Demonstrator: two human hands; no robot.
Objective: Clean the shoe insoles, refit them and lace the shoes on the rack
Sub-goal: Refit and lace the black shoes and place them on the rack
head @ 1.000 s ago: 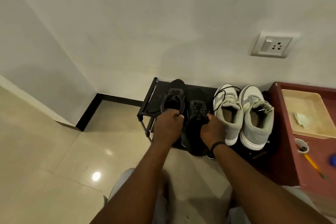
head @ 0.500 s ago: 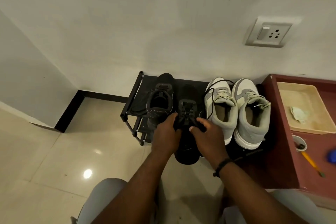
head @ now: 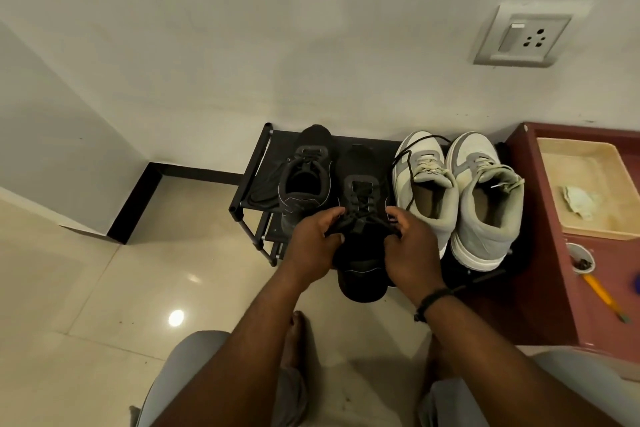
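Note:
A black shoe rack (head: 258, 163) stands against the wall with two pairs of shoes on top. The left black shoe (head: 304, 177) sits upright with loose laces. The right black shoe (head: 362, 218) juts out over the rack's front edge. My left hand (head: 317, 246) pinches the black lace (head: 360, 215) on its left side, and my right hand (head: 408, 250) pinches the lace on its right side. A black lace end loops over the left grey-white sneaker (head: 424, 184). The right grey-white sneaker (head: 485, 198) stands next to it.
A maroon stool or low table (head: 526, 288) stands right of the rack, bearing a beige tray (head: 585, 236) with a crumpled cloth (head: 578, 201), a small cup (head: 581, 258) and a yellow brush or pencil (head: 602, 296). Glossy tiled floor lies to the left. A wall socket (head: 523, 38) is above.
My left hand left the left black shoe and came to the right one. Both hands now pinch its laces on either side. The camera has come closer.

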